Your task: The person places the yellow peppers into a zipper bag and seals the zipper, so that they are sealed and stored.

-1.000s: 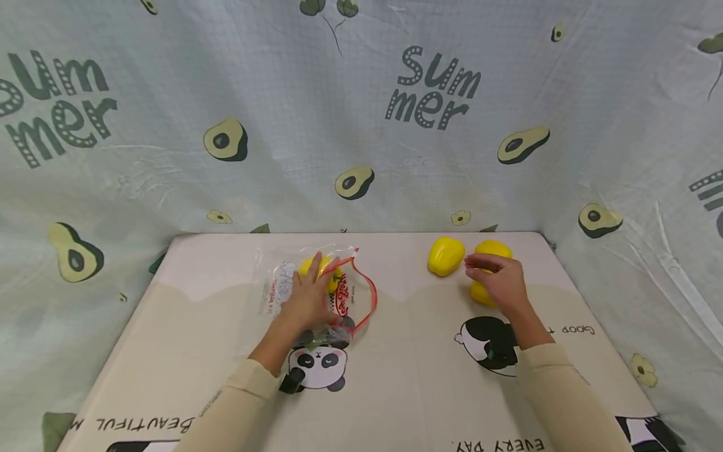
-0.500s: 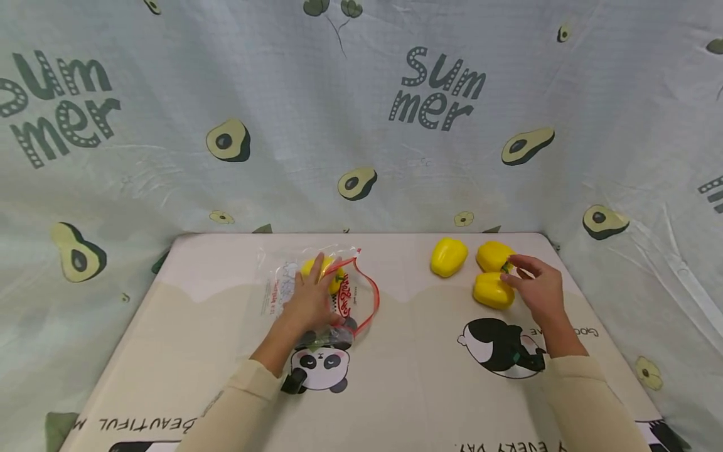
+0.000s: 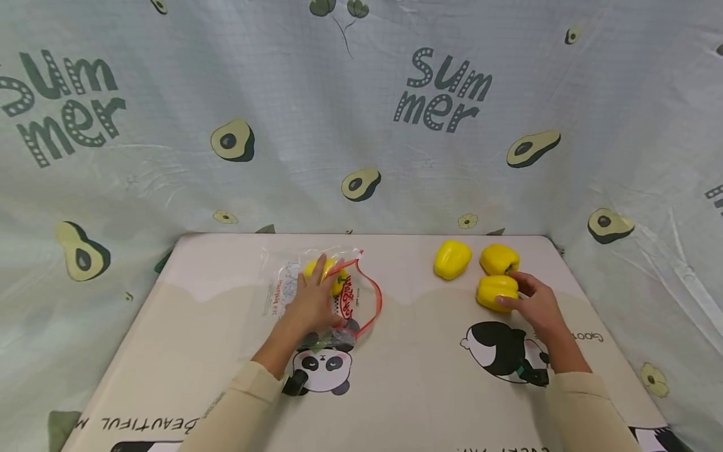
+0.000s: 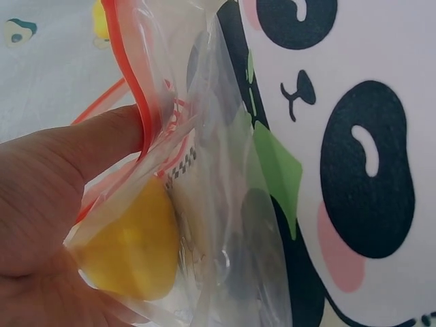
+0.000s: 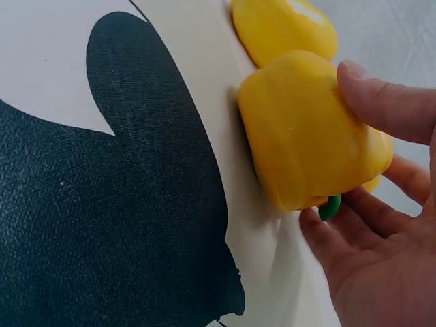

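Observation:
In the head view, my left hand (image 3: 310,304) rests spread over a clear plastic zip bag (image 3: 277,285) with a red zip edge (image 3: 377,295). Inside the bag lies a yellow bell pepper (image 4: 139,245). The left wrist view has my thumb at the red edge and the other fingers partly hidden behind the pepper and film. On the right, my right hand (image 3: 539,304) holds the nearest yellow bell pepper (image 3: 496,292) by its green-stemmed end. In the right wrist view, the thumb lies on that pepper's (image 5: 306,136) side, with fingers curving round behind the stem.
Another yellow bell pepper (image 3: 500,258) lies just behind the held one, close against it. A further yellow pepper (image 3: 452,259) sits to their left. The patterned table cover (image 3: 412,376) ends at a back edge before a hanging printed curtain (image 3: 316,125).
My right hand has moved right, uncovering the peppers, then closed in on the near pepper from its right side. The left hand has stayed on the bag.

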`<state>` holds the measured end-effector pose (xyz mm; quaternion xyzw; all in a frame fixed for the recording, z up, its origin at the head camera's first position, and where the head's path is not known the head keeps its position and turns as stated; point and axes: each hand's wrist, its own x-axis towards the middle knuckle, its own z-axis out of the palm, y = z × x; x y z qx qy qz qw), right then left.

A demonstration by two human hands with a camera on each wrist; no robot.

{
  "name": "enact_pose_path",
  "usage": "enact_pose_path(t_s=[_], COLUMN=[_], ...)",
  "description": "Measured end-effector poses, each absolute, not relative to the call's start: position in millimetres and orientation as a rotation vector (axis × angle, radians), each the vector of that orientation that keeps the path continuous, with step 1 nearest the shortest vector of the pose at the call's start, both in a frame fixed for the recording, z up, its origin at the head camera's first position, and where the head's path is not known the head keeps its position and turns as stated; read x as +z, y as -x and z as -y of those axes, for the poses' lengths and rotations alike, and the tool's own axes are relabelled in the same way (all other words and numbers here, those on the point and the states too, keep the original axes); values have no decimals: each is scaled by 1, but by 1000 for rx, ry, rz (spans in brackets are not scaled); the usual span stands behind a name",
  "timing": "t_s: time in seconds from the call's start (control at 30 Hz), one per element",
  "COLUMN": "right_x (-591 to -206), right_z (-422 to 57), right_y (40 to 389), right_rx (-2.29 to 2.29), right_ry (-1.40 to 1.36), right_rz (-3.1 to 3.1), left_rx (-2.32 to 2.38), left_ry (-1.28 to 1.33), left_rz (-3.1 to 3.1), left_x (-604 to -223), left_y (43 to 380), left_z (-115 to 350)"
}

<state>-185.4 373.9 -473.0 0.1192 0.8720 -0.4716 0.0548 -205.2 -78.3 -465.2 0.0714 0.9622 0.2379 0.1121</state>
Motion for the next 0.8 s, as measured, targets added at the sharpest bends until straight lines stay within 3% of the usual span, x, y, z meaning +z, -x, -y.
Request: enact_pose_path(t_s=[0.8], right_x=[-477], right_z=[-369], right_y=[181], right_rx=[-1429], right_ry=[-473], right_rz=[-2717], left_rx=[676], left_ry=[-222], left_rz=[-2822], left_x=[-462], left_y=[207], left_z=[77])
